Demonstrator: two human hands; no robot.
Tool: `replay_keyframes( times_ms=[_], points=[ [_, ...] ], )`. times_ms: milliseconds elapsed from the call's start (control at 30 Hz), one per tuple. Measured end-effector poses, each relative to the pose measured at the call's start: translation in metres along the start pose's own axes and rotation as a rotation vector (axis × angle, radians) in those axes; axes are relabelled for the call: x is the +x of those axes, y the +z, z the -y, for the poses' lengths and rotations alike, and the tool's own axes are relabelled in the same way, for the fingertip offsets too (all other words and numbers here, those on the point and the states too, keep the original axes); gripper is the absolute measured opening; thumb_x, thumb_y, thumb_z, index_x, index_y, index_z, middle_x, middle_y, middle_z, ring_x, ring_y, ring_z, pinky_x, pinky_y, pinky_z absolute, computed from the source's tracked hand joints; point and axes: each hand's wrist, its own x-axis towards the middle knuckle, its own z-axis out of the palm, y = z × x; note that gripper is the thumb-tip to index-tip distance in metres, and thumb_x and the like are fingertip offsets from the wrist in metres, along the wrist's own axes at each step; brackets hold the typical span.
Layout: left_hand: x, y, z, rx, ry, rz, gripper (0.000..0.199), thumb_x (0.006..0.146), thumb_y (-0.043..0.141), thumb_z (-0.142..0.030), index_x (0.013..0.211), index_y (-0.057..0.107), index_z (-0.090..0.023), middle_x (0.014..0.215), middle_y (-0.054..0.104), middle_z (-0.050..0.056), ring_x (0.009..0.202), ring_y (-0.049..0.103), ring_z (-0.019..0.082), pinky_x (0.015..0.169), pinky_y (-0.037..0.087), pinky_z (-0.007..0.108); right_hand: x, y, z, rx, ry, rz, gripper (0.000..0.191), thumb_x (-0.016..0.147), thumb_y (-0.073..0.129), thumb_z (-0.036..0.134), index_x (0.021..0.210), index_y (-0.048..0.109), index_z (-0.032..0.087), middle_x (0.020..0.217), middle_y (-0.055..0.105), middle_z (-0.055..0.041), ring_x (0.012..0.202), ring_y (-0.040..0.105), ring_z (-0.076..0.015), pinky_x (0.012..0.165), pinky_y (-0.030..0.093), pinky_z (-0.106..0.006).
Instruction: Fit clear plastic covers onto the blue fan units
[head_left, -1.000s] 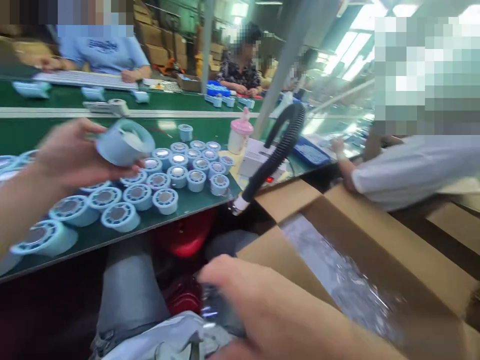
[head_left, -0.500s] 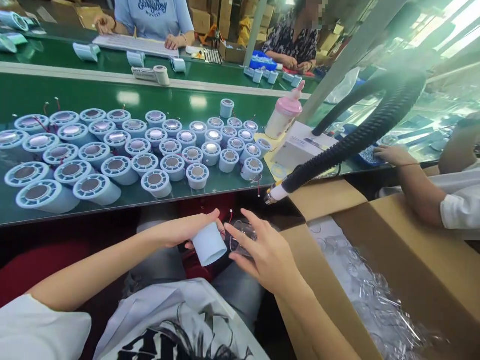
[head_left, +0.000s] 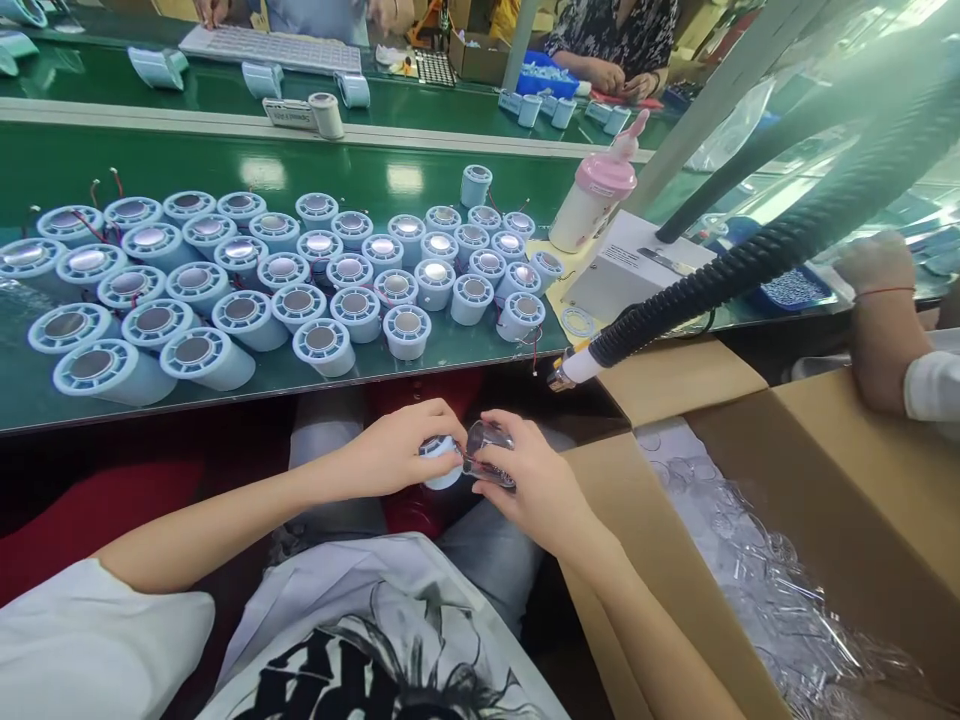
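Left hand (head_left: 409, 450) clamps a blue drum (head_left: 442, 474), right hand (head_left: 536, 490) a clear cup (head_left: 491, 458), close together above the lap (head_left: 491, 555). Ahead runs the table's (head_left: 450, 358) near edge; a box flap (head_left: 637, 530) bounds the right side.

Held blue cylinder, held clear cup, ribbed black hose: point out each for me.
Held blue cylinder (head_left: 445, 481): head view, on its side wall.
Held clear cup (head_left: 486, 437): head view, on its upper wall.
Ribbed black hose (head_left: 670, 300): head view, on its ribbed length.

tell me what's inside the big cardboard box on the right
The cardboard box holds a jumbled heap of clear pieces, with whitish material showing at the far end. What lies beneath the heap is covered.
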Motion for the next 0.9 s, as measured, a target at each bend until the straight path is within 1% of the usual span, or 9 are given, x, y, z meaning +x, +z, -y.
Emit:
replay_keyframes(
  times_ms=[67, 133, 233, 300, 433, 533, 733, 800, 900],
  points=[
    [0.0, 0.002, 0.0, -0.027, 0.026, -0.045, 0.017, 0.085, 0.058, -0.031, 0.097, 0.062, -0.02, 0.101, 0.058, 0.004, 0.093, 0.057, 0.018, 0.086, 0.043, 0.029, 0.001, 0.0, 0.003, 0.059, 0.006, 0.03, 0.012, 0.07, 0.074, 0.014, 0.075, 0.066, 0.022, 0.129, 0.053, -0.0072, 0.113, 0.054, -0.0269, 0.089, 0.051, -0.043],
    [0.0, 0.003, 0.002, -0.074, 0.043, -0.097, 0.03, 0.079, 0.066, -0.036, 0.103, 0.06, -0.02, 0.104, 0.058, 0.005, 0.094, 0.057, 0.019, 0.085, 0.045, 0.03, 0.0, -0.002, 0.006, 0.187, 0.046, 0.013, 0.014, 0.069, 0.077, 0.02, 0.073, 0.063, 0.021, 0.126, 0.055, -0.0066, 0.111, 0.056, -0.025, 0.091, 0.049, -0.041],
    [0.0, 0.006, 0.01, -0.139, 0.088, -0.163, 0.064, 0.063, 0.079, -0.045, 0.117, 0.055, -0.022, 0.107, 0.056, 0.006, 0.096, 0.057, 0.022, 0.086, 0.047, 0.034, -0.003, -0.005, 0.007, 0.386, 0.093, -0.085, 0.012, 0.081, 0.066, 0.03, 0.074, 0.064, 0.021, 0.117, 0.059, -0.0077, 0.105, 0.06, -0.0225, 0.09, 0.049, -0.038],
    [0.001, 0.009, 0.019, -0.127, 0.159, -0.172, 0.069, 0.059, 0.081, -0.046, 0.12, 0.057, -0.025, 0.107, 0.055, 0.007, 0.099, 0.056, 0.023, 0.089, 0.047, 0.038, -0.006, -0.006, 0.007, 0.479, 0.137, -0.154, 0.024, 0.087, 0.055, 0.031, 0.069, 0.065, 0.02, 0.11, 0.06, -0.0089, 0.099, 0.062, -0.0215, 0.084, 0.05, -0.035],
    [0.005, 0.015, 0.033, -0.061, 0.309, -0.104, 0.058, 0.064, 0.079, -0.041, 0.118, 0.064, -0.026, 0.124, 0.051, 0.013, 0.118, 0.049, 0.03, 0.1, 0.042, 0.046, -0.008, -0.007, 0.005, 0.659, 0.281, -0.239, 0.028, 0.081, 0.06, 0.033, 0.057, 0.064, 0.018, 0.1, 0.06, -0.0091, 0.088, 0.063, -0.021, 0.065, 0.052, -0.029],
    [0.009, 0.016, 0.034, -0.139, 0.355, 0.013, 0.067, 0.065, 0.08, -0.036, 0.127, 0.057, -0.028, 0.133, 0.051, 0.013, 0.122, 0.049, 0.029, 0.104, 0.04, 0.045, -0.008, -0.007, 0.002, 0.821, 0.322, -0.258, 0.028, 0.076, 0.065, 0.031, 0.051, 0.063, 0.019, 0.092, 0.064, -0.0078, 0.086, 0.064, -0.0202, 0.067, 0.053, -0.029],
    [0.007, 0.017, 0.012, -0.464, 0.165, 0.088, 0.062, 0.069, 0.076, -0.03, 0.127, 0.055, -0.022, 0.123, 0.059, 0.012, 0.108, 0.059, 0.024, 0.088, 0.052, 0.034, -0.009, -0.009, -0.01, 1.14, 0.435, -0.235, 0.034, 0.076, 0.067, 0.047, 0.058, 0.067, 0.018, 0.098, 0.07, -0.0088, 0.091, 0.067, -0.0245, 0.071, 0.058, -0.036],
    [0.004, 0.017, 0.006, -0.568, 0.083, 0.093, 0.06, 0.07, 0.076, -0.028, 0.126, 0.055, -0.022, 0.124, 0.058, 0.011, 0.107, 0.059, 0.023, 0.09, 0.052, 0.034, -0.014, -0.009, -0.012, 1.098, 0.319, -0.182, 0.028, 0.071, 0.073, 0.048, 0.07, 0.071, 0.02, 0.111, 0.068, -0.0091, 0.104, 0.064, -0.0281, 0.078, 0.058, -0.04],
    [-0.001, 0.019, 0.003, -0.729, -0.019, 0.093, 0.058, 0.072, 0.074, -0.026, 0.126, 0.053, -0.024, 0.128, 0.057, 0.009, 0.106, 0.06, 0.021, 0.09, 0.051, 0.034, -0.022, -0.01, -0.011, 0.768, 0.084, -0.169, 0.035, 0.066, 0.081, 0.034, 0.099, 0.07, 0.026, 0.127, 0.061, -0.0074, 0.12, 0.055, -0.0289, 0.098, 0.05, -0.045]
  ],
)
